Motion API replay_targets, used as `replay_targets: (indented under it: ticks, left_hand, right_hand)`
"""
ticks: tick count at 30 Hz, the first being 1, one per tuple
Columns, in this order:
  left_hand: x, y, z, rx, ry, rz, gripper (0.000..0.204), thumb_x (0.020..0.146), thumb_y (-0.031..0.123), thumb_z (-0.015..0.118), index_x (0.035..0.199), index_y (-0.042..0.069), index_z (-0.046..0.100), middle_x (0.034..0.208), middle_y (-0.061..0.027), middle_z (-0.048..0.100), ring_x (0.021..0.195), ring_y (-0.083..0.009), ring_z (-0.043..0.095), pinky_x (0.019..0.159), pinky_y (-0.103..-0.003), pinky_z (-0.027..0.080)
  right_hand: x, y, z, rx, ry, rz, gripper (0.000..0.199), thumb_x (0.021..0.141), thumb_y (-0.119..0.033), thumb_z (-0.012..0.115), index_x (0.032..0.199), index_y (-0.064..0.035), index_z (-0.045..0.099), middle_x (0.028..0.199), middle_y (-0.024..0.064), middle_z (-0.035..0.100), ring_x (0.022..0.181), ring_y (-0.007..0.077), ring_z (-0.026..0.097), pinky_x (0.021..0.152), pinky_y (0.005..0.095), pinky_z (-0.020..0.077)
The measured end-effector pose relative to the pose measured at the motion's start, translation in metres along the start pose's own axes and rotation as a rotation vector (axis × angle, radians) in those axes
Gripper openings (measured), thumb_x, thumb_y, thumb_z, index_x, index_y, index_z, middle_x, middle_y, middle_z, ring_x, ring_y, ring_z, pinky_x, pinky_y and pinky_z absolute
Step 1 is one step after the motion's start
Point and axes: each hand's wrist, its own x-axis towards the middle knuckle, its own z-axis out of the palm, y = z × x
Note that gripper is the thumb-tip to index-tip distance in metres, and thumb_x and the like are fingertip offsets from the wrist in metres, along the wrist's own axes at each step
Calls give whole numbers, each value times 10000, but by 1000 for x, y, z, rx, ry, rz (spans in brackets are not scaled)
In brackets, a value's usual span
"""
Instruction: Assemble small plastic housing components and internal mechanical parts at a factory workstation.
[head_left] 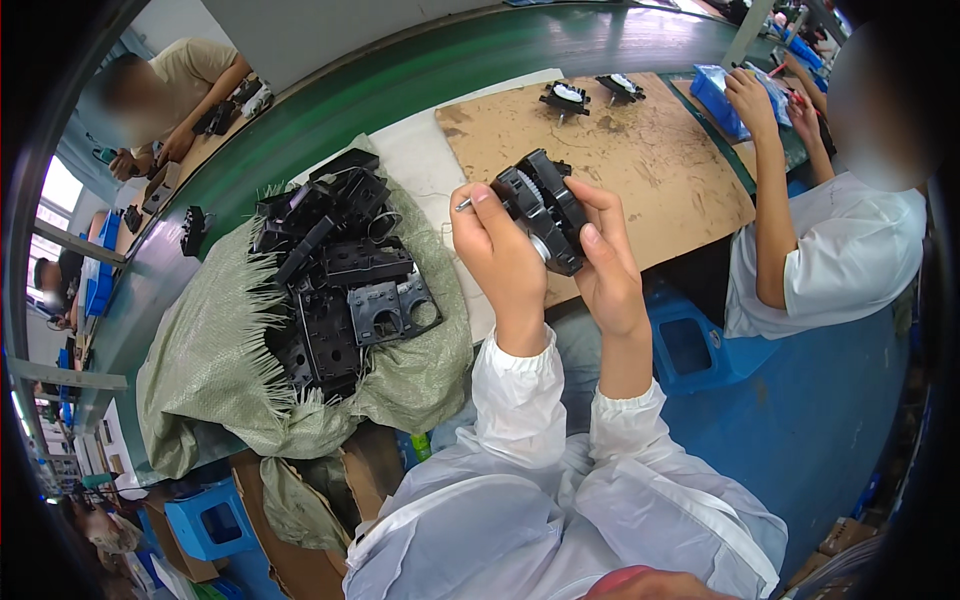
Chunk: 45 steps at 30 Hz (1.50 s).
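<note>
My left hand [500,260] and my right hand [605,260] together grip a black plastic assembly with gears [542,205], held up in front of me over the edge of a brown cardboard sheet [650,160]. A small metal pin sticks out from the part beside my left thumb. Both fingers sets wrap the part from either side. White sleeves cover my forearms.
A green woven sack [215,350] full of black plastic housings [345,270] lies to my left. Two finished black parts [565,97] stand at the cardboard's far edge. A person in white sits at right by a blue tray [720,95]; another works across the green conveyor belt [420,70]. Blue stools stand below.
</note>
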Motion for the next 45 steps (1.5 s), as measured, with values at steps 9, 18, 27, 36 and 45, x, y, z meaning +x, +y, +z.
replay_targets:
  ticks: [9,18,27,36,45]
  left_hand:
    - [1,-4,0,4,-31,97,269,1058,245,402,911,51,517,798,5,541,724,-59,487,658,-234,410]
    - [10,-10,-7,-285,-479,-212,345,1010,287,491,1200,1,523,1063,-63,635,943,-129,617,844,-246,490]
    - [18,-3,-17,-72,-487,-96,450,765,-17,728,1178,-89,565,1013,-129,685,915,-156,658,801,-280,530]
    - [19,-3,-24,-124,-516,-11,471,738,-29,741,1167,-117,566,999,-167,689,934,-167,659,821,-284,528]
    - [36,-26,-27,157,-302,-48,566,798,95,747,1256,-127,500,1129,-226,639,1026,-281,652,880,-363,513]
  right_hand:
    - [0,3,-7,-78,-89,-43,479,1028,-277,391,1401,21,347,1418,163,371,1342,249,373,1118,365,289]
    - [9,10,-17,-263,-85,-218,593,1045,-442,318,1437,4,329,1574,210,170,1462,315,193,1184,422,130]
    - [27,-5,-33,-326,113,-278,466,1020,-246,448,1406,10,399,1476,204,385,1379,317,374,1151,428,259]
    - [86,-24,-51,-15,-222,145,474,971,-294,615,1269,68,550,1109,108,661,1010,155,624,915,299,468]
    - [160,27,-54,-57,-208,402,343,976,-242,598,1160,46,624,1056,89,674,958,165,635,886,313,484]
